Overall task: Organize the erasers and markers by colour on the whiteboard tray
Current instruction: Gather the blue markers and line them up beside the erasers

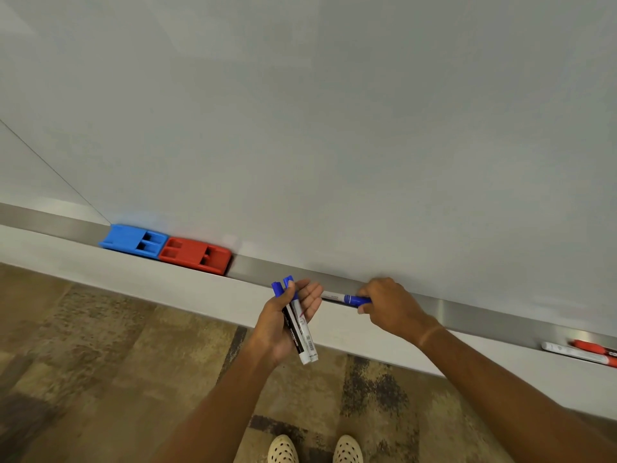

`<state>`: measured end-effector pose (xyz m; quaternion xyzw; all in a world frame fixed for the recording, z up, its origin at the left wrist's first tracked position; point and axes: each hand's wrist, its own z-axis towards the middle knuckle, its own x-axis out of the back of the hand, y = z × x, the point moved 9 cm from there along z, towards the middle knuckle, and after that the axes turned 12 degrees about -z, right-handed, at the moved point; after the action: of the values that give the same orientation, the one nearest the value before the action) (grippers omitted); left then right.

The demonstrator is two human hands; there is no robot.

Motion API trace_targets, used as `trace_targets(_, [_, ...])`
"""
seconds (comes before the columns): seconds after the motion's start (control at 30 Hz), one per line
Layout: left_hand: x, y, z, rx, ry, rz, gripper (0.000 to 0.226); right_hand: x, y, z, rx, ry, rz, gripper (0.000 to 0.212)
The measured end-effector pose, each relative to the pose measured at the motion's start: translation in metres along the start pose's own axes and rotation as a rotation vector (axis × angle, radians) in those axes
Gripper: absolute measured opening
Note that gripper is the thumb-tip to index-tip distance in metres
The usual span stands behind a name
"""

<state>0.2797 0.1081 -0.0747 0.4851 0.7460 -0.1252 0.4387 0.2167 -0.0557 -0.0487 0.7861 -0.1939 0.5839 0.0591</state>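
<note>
On the tray, right hand pinches a blue marker; left hand grips two blue markers.

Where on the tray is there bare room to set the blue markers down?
Bare tray runs from the red eraser to the left hand, and again from the right hand to the red markers. The blue eraser touches the red one, so that end is crowded.

Left hand curls palm-up in a grip, while right hand pinches, knuckles up.
</note>
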Motion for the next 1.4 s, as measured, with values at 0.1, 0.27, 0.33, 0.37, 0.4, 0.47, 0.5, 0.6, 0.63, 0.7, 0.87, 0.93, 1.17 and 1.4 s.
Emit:
trace_targets(0.1, [0.001, 0.002, 0.0, -0.005, 0.005, 0.005, 0.031, 0.0, 0.001, 0.001, -0.012, 0.007, 0.007, 0.021])
trace_targets(0.27, [0.0, 0.007, 0.002, -0.01, -0.002, 0.021, 0.032, 0.008, 0.0, 0.001, -0.021, 0.05, 0.076, 0.014])
trace_targets(0.33, [-0.002, 0.012, 0.003, -0.023, -0.006, 0.032, 0.031, 0.019, -0.003, -0.003, 0.0, 0.095, 0.094, 0.015])
trace_targets(0.37, [-0.003, 0.015, 0.004, -0.034, -0.008, 0.038, 0.032, 0.029, -0.005, -0.004, 0.012, 0.13, 0.093, 0.015])
trace_targets(0.4, [-0.003, 0.019, 0.005, -0.047, -0.008, 0.043, 0.032, 0.041, -0.007, -0.006, 0.025, 0.169, 0.09, 0.015])
trace_targets(0.47, [-0.005, 0.028, 0.007, -0.082, -0.016, 0.054, 0.033, 0.066, -0.011, -0.01, 0.054, 0.235, 0.103, 0.018])
trace_targets(0.5, [-0.006, 0.032, 0.008, -0.098, -0.021, 0.058, 0.033, 0.078, -0.014, -0.011, 0.072, 0.258, 0.12, 0.02])
trace_targets(0.6, [-0.009, 0.037, 0.009, -0.117, -0.031, 0.08, 0.036, 0.107, -0.025, -0.016, 0.123, 0.257, 0.276, 0.02])
trace_targets(0.63, [-0.01, 0.037, 0.008, -0.116, -0.033, 0.092, 0.036, 0.113, -0.029, -0.017, 0.129, 0.241, 0.355, 0.021])
trace_targets(0.7, [-0.013, 0.032, 0.007, -0.103, -0.041, 0.112, 0.037, 0.12, -0.038, -0.014, 0.124, 0.212, 0.488, 0.023])
trace_targets(0.87, [-0.015, 0.013, 0.001, -0.035, -0.063, 0.177, 0.038, 0.103, -0.063, 0.006, 0.09, 0.164, 0.545, 0.026])
trace_targets(0.93, [-0.014, 0.01, 0.0, -0.031, -0.069, 0.192, 0.038, 0.09, -0.07, 0.013, 0.057, 0.142, 0.597, 0.027])
trace_targets(1.17, [-0.001, 0.015, -0.007, -0.067, -0.069, 0.13, 0.034, 0.062, -0.096, 0.029, -0.018, 0.105, 0.683, 0.021])
trace_targets(1.4, [0.021, 0.042, -0.013, -0.211, 0.038, 0.182, 0.027, 0.052, -0.124, 0.033, 0.023, 0.168, 0.677, 0.026])
